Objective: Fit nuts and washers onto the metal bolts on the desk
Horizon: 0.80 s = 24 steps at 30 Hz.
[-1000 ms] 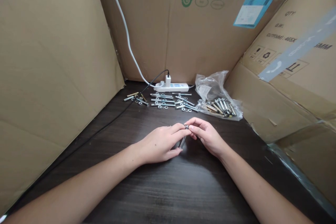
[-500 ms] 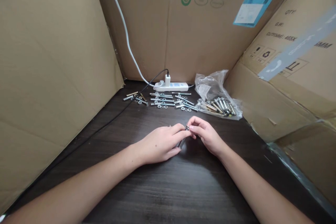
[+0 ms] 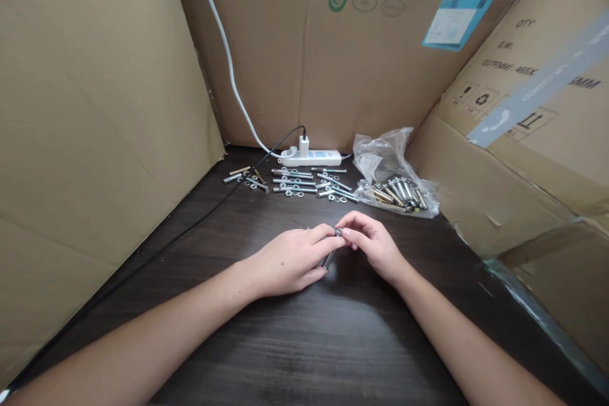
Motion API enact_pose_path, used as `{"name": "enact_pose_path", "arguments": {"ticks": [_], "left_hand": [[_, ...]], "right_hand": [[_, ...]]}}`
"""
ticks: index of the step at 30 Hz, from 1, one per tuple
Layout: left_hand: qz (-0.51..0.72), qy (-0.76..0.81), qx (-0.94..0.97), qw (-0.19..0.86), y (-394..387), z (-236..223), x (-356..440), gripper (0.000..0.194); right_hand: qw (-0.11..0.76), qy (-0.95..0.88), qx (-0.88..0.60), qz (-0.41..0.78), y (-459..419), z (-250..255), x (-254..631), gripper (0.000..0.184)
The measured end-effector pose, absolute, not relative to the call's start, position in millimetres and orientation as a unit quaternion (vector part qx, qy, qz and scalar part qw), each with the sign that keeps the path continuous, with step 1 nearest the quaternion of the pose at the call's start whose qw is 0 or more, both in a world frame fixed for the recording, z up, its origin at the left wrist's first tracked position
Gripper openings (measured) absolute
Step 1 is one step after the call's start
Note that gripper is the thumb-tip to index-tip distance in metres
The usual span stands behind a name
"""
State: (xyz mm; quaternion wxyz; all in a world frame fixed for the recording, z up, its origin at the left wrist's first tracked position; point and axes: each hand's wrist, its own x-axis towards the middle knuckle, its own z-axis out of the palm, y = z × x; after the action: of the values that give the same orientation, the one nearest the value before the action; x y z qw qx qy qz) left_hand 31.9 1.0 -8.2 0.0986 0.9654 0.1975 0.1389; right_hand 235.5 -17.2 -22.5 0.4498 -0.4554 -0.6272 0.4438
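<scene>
My left hand [image 3: 297,260] is closed around an expansion bolt [image 3: 328,259], which tilts with its upper end away from me. Much of the bolt's shank is hidden behind my fingers. At that upper end, the thumb and forefinger of my right hand [image 3: 373,241] pinch a small metal nut [image 3: 339,232]. The nut sits at the bolt's tip, partly covered by fingertips. Both hands are close together over the dark table [image 3: 285,342].
Loose bolts, sleeves, nuts and washers [image 3: 295,182] lie in groups at the back. A clear plastic bag [image 3: 380,158] of expansion bolts is to their right. Behind stands a white power strip [image 3: 323,157] with a black cable [image 3: 204,216]. Cardboard walls [image 3: 304,63] enclose three sides.
The fingers of my right hand have shifted slightly around the nut, the forefinger moving a little left. My left hand and the bolt stay in place.
</scene>
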Motion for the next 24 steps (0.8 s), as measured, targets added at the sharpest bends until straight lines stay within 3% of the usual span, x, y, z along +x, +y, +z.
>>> {"name": "enact_pose_path", "arguments": {"ticks": [10,19,24], "left_hand": [[0.131,0.184,0.971,0.072,-0.3,-7.9,33.3,0.043],[0.139,0.176,0.972,0.076,0.3,-9.4,33.4,0.045],[0.122,0.167,0.976,0.064,-1.1,-7.9,34.0,0.041]], "right_hand": [[0.431,-0.68,-0.458,0.377,-19.5,-26.1,235.1,0.021],[0.408,-0.701,-0.453,0.369,-18.2,-25.8,237.7,0.009],[0.386,-0.711,-0.463,0.362,-17.2,-26.8,237.3,0.024]]}}
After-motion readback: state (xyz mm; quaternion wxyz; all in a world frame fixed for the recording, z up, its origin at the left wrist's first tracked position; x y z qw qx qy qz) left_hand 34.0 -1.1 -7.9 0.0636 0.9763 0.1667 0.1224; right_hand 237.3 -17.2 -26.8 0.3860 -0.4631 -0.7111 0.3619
